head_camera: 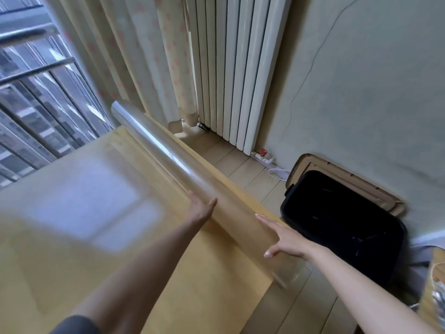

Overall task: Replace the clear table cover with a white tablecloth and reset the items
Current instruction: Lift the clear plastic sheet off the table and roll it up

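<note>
The clear table cover [168, 150] is rolled into a long transparent tube that lies along the right edge of the yellow wooden table [96, 213]. My left hand [199, 209] rests flat against the near side of the roll, fingers spread. My right hand [284, 239] lies on the roll's top and far side, closer to its near end, fingers stretched out. Neither hand wraps fully around the tube. The near end of the roll sticks out past the table corner. No white tablecloth is in view.
A black bin [344, 225] stands on the floor right of the table, with a brown lid [349, 179] leaning on the wall behind it. A white radiator [240, 68] and curtains [134, 56] are at the back. A window with rails [36, 92] is left.
</note>
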